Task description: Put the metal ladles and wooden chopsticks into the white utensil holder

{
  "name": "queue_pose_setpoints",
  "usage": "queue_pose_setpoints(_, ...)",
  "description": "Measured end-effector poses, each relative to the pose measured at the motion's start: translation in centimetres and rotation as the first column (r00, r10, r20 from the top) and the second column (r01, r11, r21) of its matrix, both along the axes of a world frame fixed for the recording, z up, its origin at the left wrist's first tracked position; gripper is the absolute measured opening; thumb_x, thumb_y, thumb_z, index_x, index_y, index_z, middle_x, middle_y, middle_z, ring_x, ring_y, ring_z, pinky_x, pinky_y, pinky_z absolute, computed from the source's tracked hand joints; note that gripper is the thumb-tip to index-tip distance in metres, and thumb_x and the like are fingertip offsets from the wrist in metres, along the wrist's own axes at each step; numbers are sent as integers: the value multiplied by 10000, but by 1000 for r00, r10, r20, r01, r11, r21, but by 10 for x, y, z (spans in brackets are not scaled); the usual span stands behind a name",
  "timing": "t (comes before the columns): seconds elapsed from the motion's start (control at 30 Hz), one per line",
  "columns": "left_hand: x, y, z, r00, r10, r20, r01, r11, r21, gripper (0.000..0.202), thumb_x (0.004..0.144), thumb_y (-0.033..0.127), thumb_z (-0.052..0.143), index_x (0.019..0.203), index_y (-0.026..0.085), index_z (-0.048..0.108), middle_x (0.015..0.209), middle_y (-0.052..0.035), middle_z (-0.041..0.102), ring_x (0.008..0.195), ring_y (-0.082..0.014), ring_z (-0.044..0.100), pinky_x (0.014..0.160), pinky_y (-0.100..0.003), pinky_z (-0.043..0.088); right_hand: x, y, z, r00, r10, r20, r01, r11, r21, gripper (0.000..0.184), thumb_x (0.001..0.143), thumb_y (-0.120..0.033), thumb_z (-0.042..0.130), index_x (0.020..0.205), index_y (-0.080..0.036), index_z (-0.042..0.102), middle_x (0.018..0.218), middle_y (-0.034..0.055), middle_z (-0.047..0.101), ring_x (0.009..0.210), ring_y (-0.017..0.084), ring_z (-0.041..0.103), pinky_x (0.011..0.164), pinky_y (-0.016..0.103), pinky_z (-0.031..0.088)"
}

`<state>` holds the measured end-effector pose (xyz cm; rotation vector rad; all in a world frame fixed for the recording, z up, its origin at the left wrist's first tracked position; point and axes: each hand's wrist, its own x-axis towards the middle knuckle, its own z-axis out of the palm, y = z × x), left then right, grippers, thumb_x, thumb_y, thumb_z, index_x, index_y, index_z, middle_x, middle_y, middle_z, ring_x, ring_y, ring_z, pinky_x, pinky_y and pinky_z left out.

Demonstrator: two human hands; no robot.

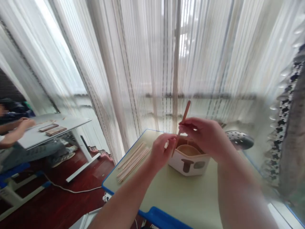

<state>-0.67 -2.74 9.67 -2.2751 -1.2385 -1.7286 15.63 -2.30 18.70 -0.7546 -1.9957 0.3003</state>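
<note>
A slim reddish-brown wooden stick (186, 111), like a chopstick with a blunt upper end, is held at a slant. My right hand (202, 132) pinches it around the middle. Lower down, the fingers of my left hand (164, 146) are closed around it. Its bottom end overlaps the near rim of a white container (187, 167) with dark printed shapes; I cannot tell whether it touches. Inside that container shows a rounded tan piece (188, 150), partly hidden by my right hand. Several light wooden chopsticks (133, 162) lie in a loose bunch left of my left hand.
Beyond my right forearm is a metal skimmer head (240, 140) with holes. The pale table (186, 197) has a blue edge, and sheer curtains (152, 63) hang behind it. At left, another person's hands (25, 124) are over a white table (76, 122) holding flat wooden pieces.
</note>
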Motion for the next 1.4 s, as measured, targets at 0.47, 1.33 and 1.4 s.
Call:
queue_pose_setpoints(0.47,68,68,64,923,-337,-183,314,938,-145,190,814,307,548,905,194,671,852,-28,687,754,-131,614,653,-241,490,68,19,8,836,-494,-239,539,820,193,225,844,-382,500,829,-202,634,679,2,642,551,129,606,535,242,454)
queue_pose_setpoints(1.33,74,101,28,906,-413,-91,346,847,-403,210,793,282,555,901,164,690,844,-21,690,773,-141,599,721,-233,446,59,40,2,737,-675,-32,676,736,49,158,777,-272,531,768,-181,660,654,32,657,598,165,598,598,279,440)
queue_pose_setpoints(1.4,74,103,26,908,-403,-114,325,851,-412,194,781,272,569,894,173,693,847,-19,691,774,-142,599,722,-235,444,60,38,3,722,-673,-161,687,724,61,229,783,-258,524,960,-177,644,793,49,681,658,169,620,644,296,472)
